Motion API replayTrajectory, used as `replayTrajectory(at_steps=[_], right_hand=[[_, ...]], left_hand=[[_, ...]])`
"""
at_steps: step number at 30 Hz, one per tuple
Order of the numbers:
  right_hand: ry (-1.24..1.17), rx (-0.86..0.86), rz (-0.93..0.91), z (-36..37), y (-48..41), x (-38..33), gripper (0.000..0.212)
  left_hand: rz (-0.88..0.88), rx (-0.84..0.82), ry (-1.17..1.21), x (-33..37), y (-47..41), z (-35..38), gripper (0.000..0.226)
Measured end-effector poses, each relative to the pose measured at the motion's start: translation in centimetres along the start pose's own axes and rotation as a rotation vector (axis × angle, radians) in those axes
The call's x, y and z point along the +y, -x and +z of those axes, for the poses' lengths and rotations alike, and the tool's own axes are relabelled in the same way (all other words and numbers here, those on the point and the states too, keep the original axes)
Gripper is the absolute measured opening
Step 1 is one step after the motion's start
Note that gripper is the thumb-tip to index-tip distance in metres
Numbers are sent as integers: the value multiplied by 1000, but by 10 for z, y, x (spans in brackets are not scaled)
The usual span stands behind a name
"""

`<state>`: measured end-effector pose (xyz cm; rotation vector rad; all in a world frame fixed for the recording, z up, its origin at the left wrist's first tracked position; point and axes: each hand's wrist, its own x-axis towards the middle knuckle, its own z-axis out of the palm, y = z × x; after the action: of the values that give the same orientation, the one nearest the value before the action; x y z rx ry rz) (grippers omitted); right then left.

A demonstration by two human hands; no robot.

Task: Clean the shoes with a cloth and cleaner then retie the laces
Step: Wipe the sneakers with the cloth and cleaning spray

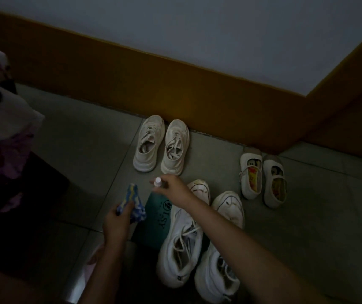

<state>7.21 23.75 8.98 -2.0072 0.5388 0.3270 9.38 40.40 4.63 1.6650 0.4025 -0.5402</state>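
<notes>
Left hand [115, 224]: fingers pinch a blue, white and yellow woven cloth [131, 205], bunched and soft, held above the floor tiles.
Teal bottle [157, 218]: smooth plastic cleaner bottle, white cap [157, 181]; long axis runs near to far.
Right hand [172, 188]: fingertips pressed around the bottle neck, just right of the cloth.
Key relation: cap points toward the cloth, close by.
White lace-up sneakers [182, 242]: near right, under the right forearm, laces loose.
</notes>
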Motion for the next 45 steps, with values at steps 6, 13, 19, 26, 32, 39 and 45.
replayTrajectory(at_steps=[6,13,19,26,32,39,45], right_hand=[[126,-14,56,9,7,-1,23],[219,-25,31,3,16,4,57],[-73,171,-80,-32,44,-23,49],[-150,148,-103,-55,95,-33,39],[-568,247,-20,-64,113,-37,29],[-782,445,127,-83,129,-13,29],[-921,564,134,-108,143,23,22]], left_hand=[[39,-21,1,9,8,0,8],[47,-54,33,23,15,0,12],[72,-135,82,59,29,7,13],[170,-302,60,105,59,18,16],[144,-497,-3,118,91,46,14],[111,-701,-192,110,107,85,24],[55,-721,-70,93,125,124,15]])
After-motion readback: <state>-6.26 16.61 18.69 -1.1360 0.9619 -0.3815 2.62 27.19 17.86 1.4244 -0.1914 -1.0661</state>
